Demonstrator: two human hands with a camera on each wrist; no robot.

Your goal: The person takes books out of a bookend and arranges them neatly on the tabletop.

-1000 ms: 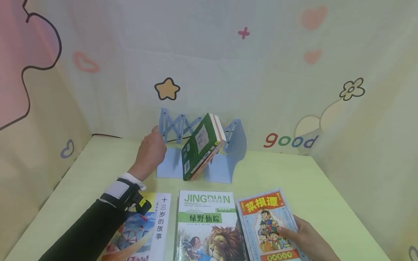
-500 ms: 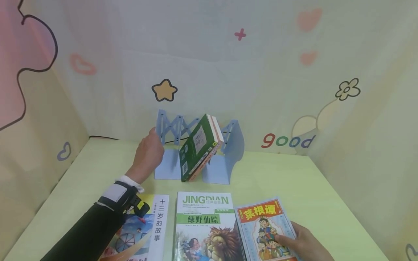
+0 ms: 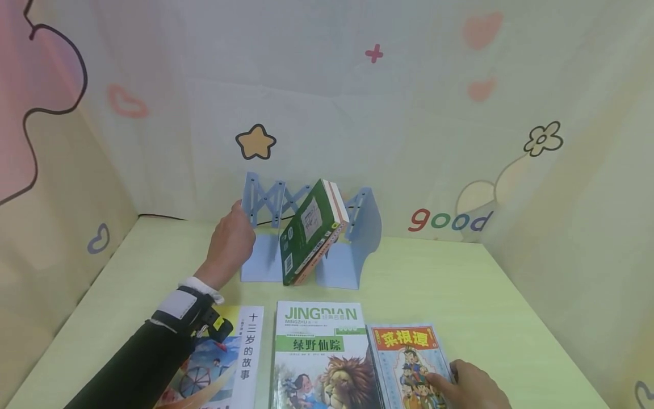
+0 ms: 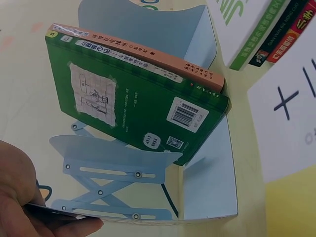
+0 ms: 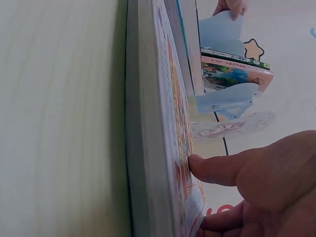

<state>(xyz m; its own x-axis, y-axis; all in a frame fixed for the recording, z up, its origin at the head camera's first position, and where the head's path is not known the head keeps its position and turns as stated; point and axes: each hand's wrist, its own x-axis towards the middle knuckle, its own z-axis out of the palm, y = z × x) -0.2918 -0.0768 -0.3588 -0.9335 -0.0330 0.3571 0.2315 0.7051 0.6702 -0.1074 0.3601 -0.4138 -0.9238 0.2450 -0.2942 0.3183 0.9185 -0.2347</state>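
A pale blue expanding bookend (image 3: 369, 233) stands at the back of the table. My left hand (image 3: 231, 241) grips its left end panel, thumb on one face and fingers on the other in the left wrist view. Inside it a green book (image 4: 133, 98) and an orange-spined book (image 4: 143, 49) lean together to the right. At the front right lies a comic-style paperback (image 3: 390, 369) with a red and yellow title. My right hand (image 3: 472, 386) holds its right edge, thumb (image 5: 217, 169) on the cover and fingers at the side.
Left of the paperback lies a white and green book (image 3: 319, 318) with a lion cover. A yellow and white book (image 3: 250, 352) lies farther left, partly under my left sleeve (image 3: 143, 363). A patterned cloth wall (image 3: 317, 130) stands close behind the bookend.
The paperback in my right hand has come down and nearer to me, and it has turned straighter beside the lion book. My left hand keeps its grip on the bookend.
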